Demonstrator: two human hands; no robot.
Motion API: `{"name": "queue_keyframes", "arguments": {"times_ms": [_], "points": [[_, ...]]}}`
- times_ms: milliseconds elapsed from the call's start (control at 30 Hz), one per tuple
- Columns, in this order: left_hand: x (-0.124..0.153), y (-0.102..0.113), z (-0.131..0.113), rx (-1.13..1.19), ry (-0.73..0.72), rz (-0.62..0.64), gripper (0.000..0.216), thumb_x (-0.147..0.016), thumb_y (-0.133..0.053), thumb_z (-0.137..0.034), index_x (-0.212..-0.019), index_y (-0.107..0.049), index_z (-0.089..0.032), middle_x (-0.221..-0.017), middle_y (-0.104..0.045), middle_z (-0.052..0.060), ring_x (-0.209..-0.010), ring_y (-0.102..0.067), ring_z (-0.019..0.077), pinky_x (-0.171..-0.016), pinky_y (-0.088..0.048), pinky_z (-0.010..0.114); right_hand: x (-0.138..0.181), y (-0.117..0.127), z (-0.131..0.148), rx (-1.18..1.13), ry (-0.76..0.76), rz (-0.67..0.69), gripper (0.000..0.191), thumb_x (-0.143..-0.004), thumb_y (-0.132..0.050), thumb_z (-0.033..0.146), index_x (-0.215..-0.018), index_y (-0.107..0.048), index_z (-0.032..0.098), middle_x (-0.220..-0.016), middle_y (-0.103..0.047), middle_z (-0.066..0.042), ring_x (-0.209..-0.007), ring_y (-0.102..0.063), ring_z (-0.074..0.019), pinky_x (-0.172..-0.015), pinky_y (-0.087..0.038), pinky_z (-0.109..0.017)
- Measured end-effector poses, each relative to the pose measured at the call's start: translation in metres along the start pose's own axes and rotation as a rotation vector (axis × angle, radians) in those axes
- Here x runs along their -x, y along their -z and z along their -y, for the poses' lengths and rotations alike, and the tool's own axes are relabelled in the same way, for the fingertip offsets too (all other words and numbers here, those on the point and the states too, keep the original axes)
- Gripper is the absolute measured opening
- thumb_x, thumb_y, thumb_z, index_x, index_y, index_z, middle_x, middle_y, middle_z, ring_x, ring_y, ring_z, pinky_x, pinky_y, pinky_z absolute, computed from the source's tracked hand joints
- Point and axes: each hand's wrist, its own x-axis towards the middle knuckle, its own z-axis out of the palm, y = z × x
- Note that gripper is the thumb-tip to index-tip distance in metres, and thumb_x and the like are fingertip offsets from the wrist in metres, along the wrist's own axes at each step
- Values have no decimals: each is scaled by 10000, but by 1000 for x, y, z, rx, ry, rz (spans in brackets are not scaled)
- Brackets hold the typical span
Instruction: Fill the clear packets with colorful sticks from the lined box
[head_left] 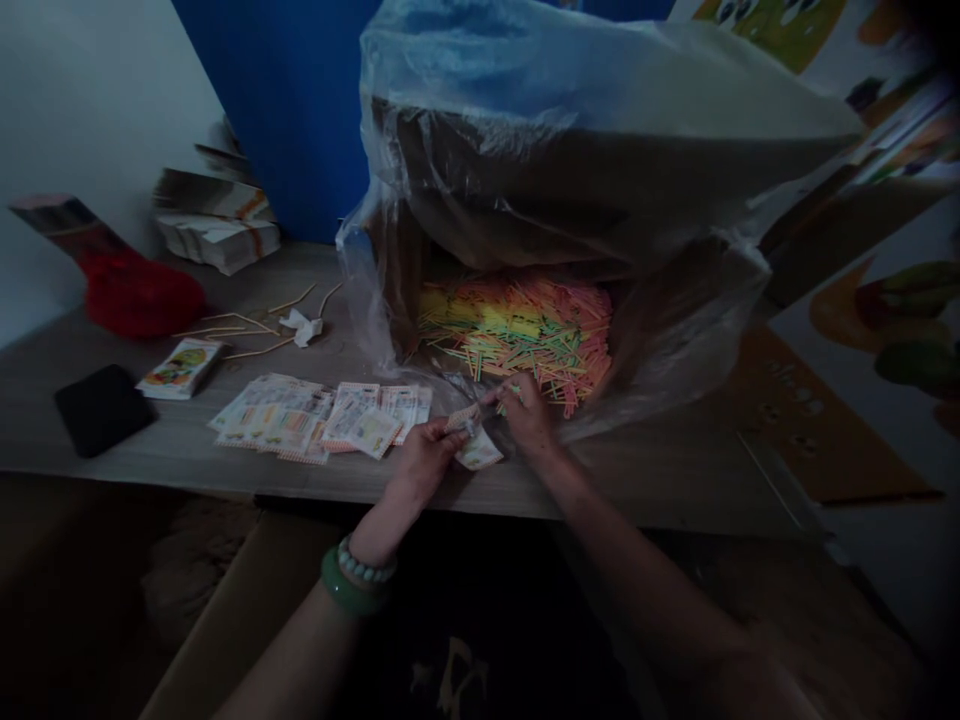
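Note:
My left hand is closed on a small printed packet, which is held at the table's front edge. Just right of it, my right hand has its fingers pinched together by the packet's upper end; what they grip is too small to make out. Behind both hands, thin colourful sticks in yellow, green, orange and pink fill the bottom of a box lined with a clear plastic bag. To the left, overlapping printed packets with orange-patterned edges lie in a spread row.
On the table's left are a black flat object, a stack of printed cards, tan strips, crumpled white paper and a red bundle. Banded stacks stand behind. A printed orange carton flap lies right.

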Motion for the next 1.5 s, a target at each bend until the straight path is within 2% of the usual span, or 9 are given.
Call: {"name": "queue_keyframes", "arguments": {"times_ms": [233, 433, 600, 800, 867, 1100, 1233, 1333, 1500], "points": [[-2, -3, -3, -217, -9, -120, 378, -601, -791, -416, -524, -506, -180, -499, -414, -59, -488, -318, 73, -478, -198, 236, -11, 23, 51, -360, -35, -59, 155, -877, -578, 373, -836, -519, 236, -656, -648, 41, -734, -695, -185, -812, -504, -362], [-2, -14, -11, -265, 0, -61, 389, -604, -752, -410, -511, -446, -189, -500, -376, -68, -489, -309, 68, -484, -210, 233, 1, -10, 97, -581, -42, -79, 226, -888, -583, 444, -843, -467, 255, -626, -636, 52, -745, -707, -197, -756, -536, -361], [2, -20, -20, -209, 77, -7, 411, -570, -779, -441, -523, -456, -192, -474, -387, -79, -429, -308, 50, -438, -199, 222, 9, -33, 84, -522, -36, -121, 248, -904, -567, 483, -880, -447, 267, -622, -651, 60, -755, -706, -190, -747, -529, -337], [4, -21, -20, -4, 116, 87, 382, -541, -836, -458, -589, -607, -157, -538, -566, -18, -380, -381, 52, -379, -251, 222, 16, -25, 64, -389, -98, -104, 250, -911, -529, 489, -871, -421, 267, -666, -686, 40, -728, -687, -191, -664, -505, -309], [2, -21, -18, 42, 111, 98, 377, -541, -853, -442, -591, -620, -150, -559, -591, -2, -388, -399, 50, -381, -258, 219, 18, -20, 65, -336, -116, -80, 237, -914, -504, 483, -861, -424, 266, -716, -704, 21, -779, -692, -201, -670, -509, -317], [3, -20, -19, 48, 85, 89, 350, -569, -868, -416, -626, -652, -146, -585, -579, -18, -402, -402, 45, -397, -250, 222, 20, -6, 72, -260, 15, 47, 191, -914, -541, 421, -819, -501, 259, -800, -723, -9, -939, -677, -212, -925, -486, -407], [4, -23, -22, 36, 52, 129, 298, -620, -833, -399, -686, -694, -143, -603, -585, -14, -471, -438, 70, -470, -310, 229, 20, -4, 68, -288, -123, 177, 243, -889, -554, 472, -803, -510, 248, -898, -735, -34, -913, -674, -217, -817, -526, -374], [-8, -28, -25, -12, -33, 167, 259, -667, -792, -386, -652, -701, -144, -617, -585, -3, -585, -500, 114, -565, -373, 243, 11, -1, 62, -294, -156, 239, 258, -865, -570, 477, -789, -510, 237, -965, -736, -45, -880, -670, -210, -782, -529, -355], [-57, -53, -38, 94, -124, 193, 271, -683, -778, -397, -796, -752, -152, -748, -675, 14, -725, -574, 147, -679, -431, 249, -39, 23, 56, -114, 15, 206, 226, -887, -543, 441, -805, -600, 238, -971, -722, -23, -964, -641, -200, -906, -489, -349]]}}
